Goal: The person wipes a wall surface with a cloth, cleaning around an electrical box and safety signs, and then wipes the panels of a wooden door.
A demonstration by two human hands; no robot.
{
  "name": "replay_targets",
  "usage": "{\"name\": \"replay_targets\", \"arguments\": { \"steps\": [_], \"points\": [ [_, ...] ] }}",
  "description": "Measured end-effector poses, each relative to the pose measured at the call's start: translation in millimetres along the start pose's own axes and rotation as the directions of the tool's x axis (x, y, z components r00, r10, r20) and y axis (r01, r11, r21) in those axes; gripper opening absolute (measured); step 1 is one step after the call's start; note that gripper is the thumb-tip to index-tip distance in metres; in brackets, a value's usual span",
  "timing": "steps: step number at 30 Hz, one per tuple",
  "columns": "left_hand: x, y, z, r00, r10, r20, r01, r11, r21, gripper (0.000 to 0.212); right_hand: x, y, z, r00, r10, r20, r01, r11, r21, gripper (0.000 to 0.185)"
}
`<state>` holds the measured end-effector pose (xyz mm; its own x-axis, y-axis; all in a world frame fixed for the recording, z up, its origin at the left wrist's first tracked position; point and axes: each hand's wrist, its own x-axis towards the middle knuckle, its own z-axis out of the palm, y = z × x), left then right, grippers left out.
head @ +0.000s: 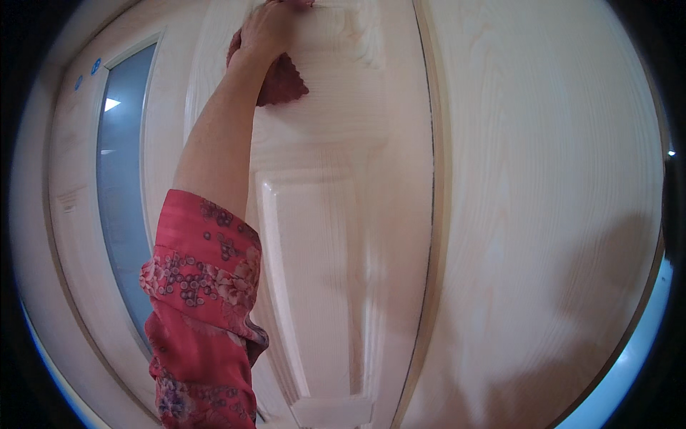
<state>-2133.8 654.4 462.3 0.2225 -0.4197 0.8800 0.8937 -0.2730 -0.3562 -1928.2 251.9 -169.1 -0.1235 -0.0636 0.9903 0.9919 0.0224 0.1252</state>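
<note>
My left hand [268, 27] reaches up to the top of the view, its fingertips partly blurred and close to the upper edge. A dark red cloth [284, 83] with a scalloped edge is held under it, against the pale wood-grain door [332, 118]. One corner of the cloth hangs below the wrist, and a bit shows left of the hand. The forearm comes up from the lower left in a red floral sleeve [203, 322], pushed up below the elbow or thereabouts. My right hand is out of view.
Below the cloth is a raised door panel [316, 279] with moulded edges. To the left, a narrow glass pane [123, 161] is set in the wood, near two round blue stickers [96, 66]. A dark gap and a trim strip [442, 214] separate the door from a wide wood-grain panel [536, 161].
</note>
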Motion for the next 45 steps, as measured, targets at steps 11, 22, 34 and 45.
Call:
{"name": "replay_targets", "arguments": {
  "steps": [11, 22, 34, 45],
  "points": [
    [25, 110, -15, 0.982, 0.044, 0.182, -0.053, 0.997, 0.047, 0.021, 17, -5, 14, 1.0, -0.027, -0.009, 0.027, 0.997, -0.07, 0.025],
    [-7, 20, -57, 0.98, -0.097, 0.173, 0.094, 0.995, 0.023, 0.021, -3, -8, -31, 0.875, 0.122, 0.468, -0.038, 0.982, -0.185, 0.034],
    [-113, 39, -91, 0.995, -0.019, -0.1, -0.014, 0.949, -0.314, 0.021, 42, -3, -22, 0.919, 0.085, 0.384, -0.046, 0.993, -0.11, 0.028],
    [-183, 106, -147, 0.996, 0.072, 0.054, -0.033, 0.855, -0.518, 0.021, 70, -6, -25, 0.888, 0.001, 0.461, 0.096, 0.978, -0.187, 0.029]
  ]
}}
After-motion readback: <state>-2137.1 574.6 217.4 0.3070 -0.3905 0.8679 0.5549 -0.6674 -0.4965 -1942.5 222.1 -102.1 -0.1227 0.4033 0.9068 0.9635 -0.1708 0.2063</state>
